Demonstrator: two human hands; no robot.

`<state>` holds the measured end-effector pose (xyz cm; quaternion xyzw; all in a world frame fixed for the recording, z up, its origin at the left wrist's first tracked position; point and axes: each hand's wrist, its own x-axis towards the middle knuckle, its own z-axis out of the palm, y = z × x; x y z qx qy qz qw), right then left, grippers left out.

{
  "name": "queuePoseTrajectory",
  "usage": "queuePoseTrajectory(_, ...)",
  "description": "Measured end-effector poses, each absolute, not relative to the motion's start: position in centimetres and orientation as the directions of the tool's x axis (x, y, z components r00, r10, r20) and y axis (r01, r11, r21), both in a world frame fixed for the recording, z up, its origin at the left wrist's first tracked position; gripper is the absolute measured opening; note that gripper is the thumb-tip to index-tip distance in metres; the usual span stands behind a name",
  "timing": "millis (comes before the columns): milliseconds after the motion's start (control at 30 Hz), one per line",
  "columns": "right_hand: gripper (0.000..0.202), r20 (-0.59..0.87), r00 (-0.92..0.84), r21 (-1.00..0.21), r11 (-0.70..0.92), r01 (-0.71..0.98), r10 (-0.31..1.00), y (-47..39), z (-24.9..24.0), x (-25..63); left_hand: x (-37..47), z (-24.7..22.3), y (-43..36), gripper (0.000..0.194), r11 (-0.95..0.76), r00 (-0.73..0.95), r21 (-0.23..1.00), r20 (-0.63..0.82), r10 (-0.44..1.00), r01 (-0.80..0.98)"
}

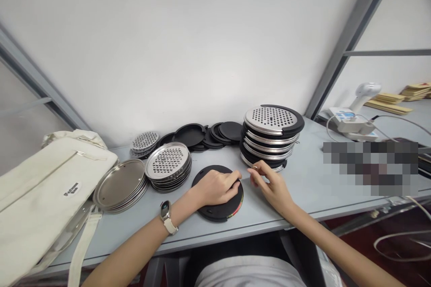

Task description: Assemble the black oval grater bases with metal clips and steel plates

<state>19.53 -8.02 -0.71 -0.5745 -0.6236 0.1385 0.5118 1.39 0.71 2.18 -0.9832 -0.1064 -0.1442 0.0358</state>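
Note:
A black round disc lies flat near the table's front edge, with a thin red and yellow strip showing along its lower right rim. Across its top rests my left hand, fingers curled and bearing on it near the right rim. Just right of the disc is my right hand, thumb and fingers brought together. A small gold-coloured spot shows at those fingers; I cannot make out whether it is a ring or something held. Behind my right hand stands a tall stack of grater discs in black rings.
To the left are a pile of perforated grater plates, plain metal discs and a cream bag. Black round parts and small grater plates line the wall. A white handheld device with cables stands at right.

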Motion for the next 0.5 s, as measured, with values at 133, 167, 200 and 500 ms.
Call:
queuePoseTrajectory(133, 0.022, 0.497, 0.141, -0.717, 0.313, 0.623, 0.856, -7.64, -0.77, 19.62, 1.4, 2.09, 0.76, 0.021, -0.977, 0.934, -0.041, 0.302, 0.189, 0.211)
queuePoseTrajectory(167, 0.023, 0.504, 0.136, -0.709, 0.319, 0.629, 0.853, -7.52, -0.76, 19.64, 1.4, 2.07, 0.78, 0.021, -0.977, 0.934, -0.042, 0.305, 0.187, 0.21)
queuePoseTrajectory(200, 0.024, 0.508, 0.129, -0.702, 0.322, 0.635, 0.852, -7.41, -0.76, 19.66, 1.4, 2.06, 0.79, 0.021, -0.977, 0.933, -0.041, 0.307, 0.186, 0.208)
queuePoseTrajectory(500, 0.013, 0.418, 0.046, -0.71, 0.295, 0.639, 0.907, -7.07, -1.08, 19.48, 1.4, 2.01, 0.77, 0.018, -0.976, 0.933, -0.057, 0.313, 0.18, 0.208)
